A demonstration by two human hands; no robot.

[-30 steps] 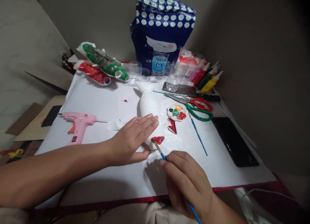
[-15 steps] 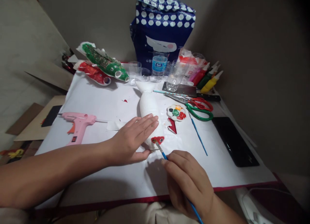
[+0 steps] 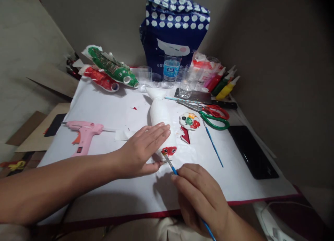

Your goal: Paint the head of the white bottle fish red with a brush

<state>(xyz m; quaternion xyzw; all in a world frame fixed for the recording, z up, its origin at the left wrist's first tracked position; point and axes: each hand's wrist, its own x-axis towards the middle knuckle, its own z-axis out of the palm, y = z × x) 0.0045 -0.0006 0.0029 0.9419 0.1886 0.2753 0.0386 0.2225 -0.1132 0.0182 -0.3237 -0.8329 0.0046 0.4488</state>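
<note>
Just ahead of the right grip, at the near end of the white fish form [image 3: 158, 110], the bristles of a blue-handled paintbrush [image 3: 168, 161] meet the left edge of a red patch [image 3: 171, 150] with two eyes on it. Right hand [image 3: 202, 192]: fingers and thumb clamped on the brush, handle sloping back under the palm. Left hand [image 3: 146, 147]: fingers extended and close together, thumb apart; laid over the fish's body rather than closed round it, apparently steadying it on the worktop [image 3: 125, 195].

Change over the last second: small. The tip shifts a little outward, from over the left eye to its outer, lower side; more of that eye now shows. Fish and left hand hold their places. Reading: fine work along the patch edge, the eye kept clear; colour covers only this bit of the head, the visible body and tail white, so the painting looks early.

Beyond the right grip: a flower-shaped palette [image 3: 189, 128], wells of black, green, orange and red, with a red cut-out piece [image 3: 185, 136] just below. To its right, a second paintbrush [image 3: 215, 149] lies unused. Left of the left grip: a pink glue gun [image 3: 87, 131]. Farther off, beyond both hands, a green painted fish [image 3: 111, 66] rests against a red painted fish [image 3: 97, 78].
</note>
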